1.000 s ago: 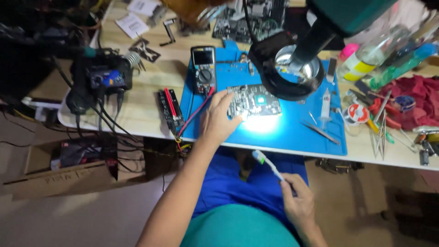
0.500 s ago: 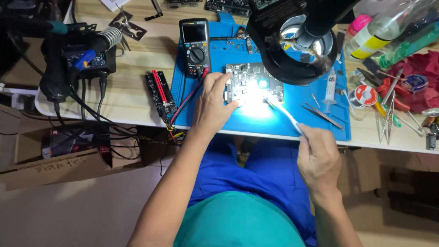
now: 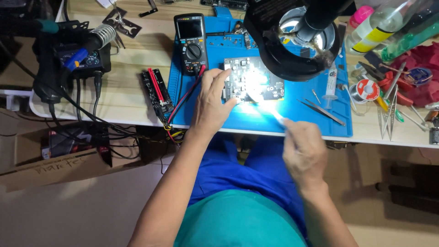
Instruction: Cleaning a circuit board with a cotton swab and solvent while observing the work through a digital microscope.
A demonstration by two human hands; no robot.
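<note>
Left fingers [image 3: 217, 84] spread flat, pinning circuit board [image 3: 254, 84] on blue mat [image 3: 311, 120]. Right fingers [image 3: 292, 126] pinching toothbrush [image 3: 270, 107], head at board's near edge, just beyond fingertips. Scrubbing apparently underway; extent cleaned indiscernible under glare.

- The left hand [image 3: 211, 101] lay flat, palm down, fingers spread forward, forearm extended.
- The right hand [image 3: 305, 152] was curled in a closed grip, wrist bent inward.
</note>
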